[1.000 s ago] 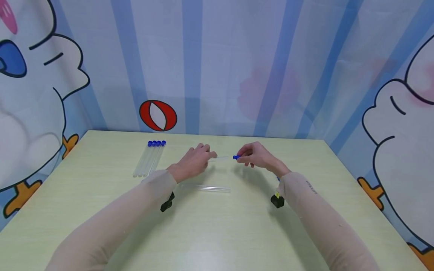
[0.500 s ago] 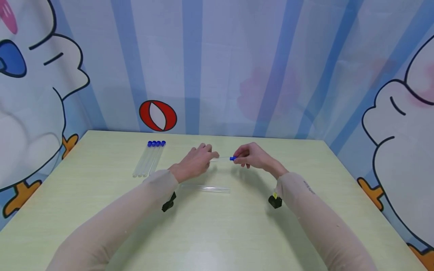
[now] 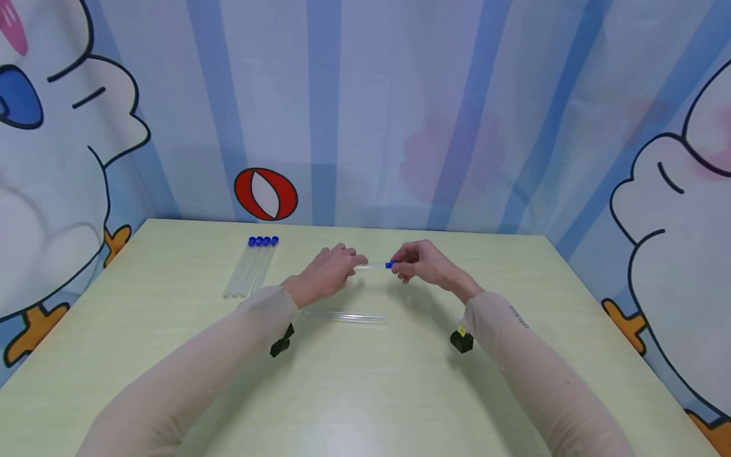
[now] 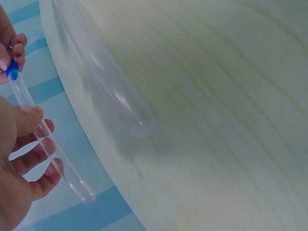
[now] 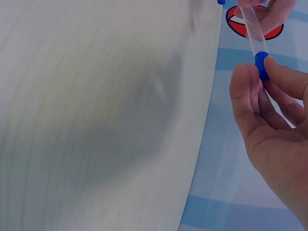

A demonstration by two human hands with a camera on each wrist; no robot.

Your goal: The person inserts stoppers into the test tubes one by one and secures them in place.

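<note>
My left hand (image 3: 327, 271) grips a clear test tube (image 4: 72, 171) between thumb and fingers, above the table. Its rounded end points down past the fingers in the left wrist view. At the tube's mouth sits a blue cap (image 5: 262, 65), which my right hand (image 3: 431, 263) pinches between thumb and fingertips. Cap and tube are in line, with the cap at the tube's end. Below the hands, another clear tube (image 3: 360, 318) lies crosswise on the table, its left end hidden by the left arm; the left wrist view shows its rounded end close up.
Several clear tubes with blue caps (image 3: 263, 242) lie side by side on the table at the back left. The pale table (image 3: 365, 393) ends at a striped curtain (image 3: 371, 127) with cartoon prints. Dark wrist devices (image 3: 461, 341) hang under both sleeves.
My right hand has moved left with the cap, from a gap beside the tube to its mouth. The left hand has hardly moved.
</note>
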